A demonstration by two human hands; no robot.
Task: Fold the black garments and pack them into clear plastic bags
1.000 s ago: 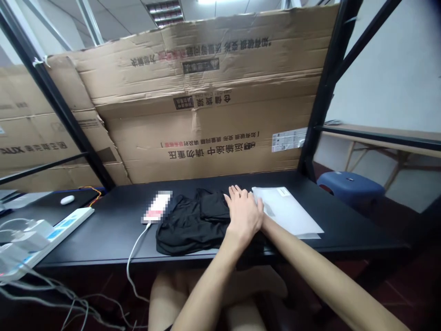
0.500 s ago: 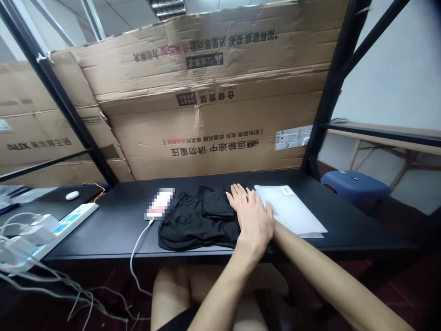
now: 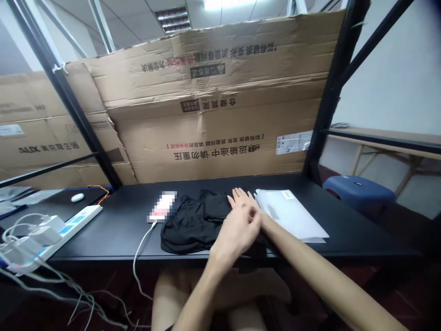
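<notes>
A folded black cloth item point(image 3: 189, 227), which looks like a garment or soft bag, lies near the table's front edge. My right hand point(image 3: 242, 197) rests flat on its right part, open with the fingers stretched forward. My left hand point(image 3: 239, 227) is closed, its fingers curled beside my right wrist, above the cloth. What those curled fingers hold, if anything, is hidden. Right of my hands lies a stack of translucent white plastic sleeves or sheets point(image 3: 292, 214). To the cloth's left, a blurred-out phone point(image 3: 161, 207) is plugged into a white cable point(image 3: 139, 255).
A white power strip point(image 3: 74, 223) with several chargers sits at the left, its cables hanging below. A small white oval object point(image 3: 77, 197) lies behind it. Large cardboard sheets point(image 3: 213, 115) stand along the back between black metal posts. A blue stool point(image 3: 358, 193) stands beyond the right side.
My left hand has slid back off my right hand toward me and curled its fingers. My right hand stays on the cloth. The camera view has tilted up slightly.
</notes>
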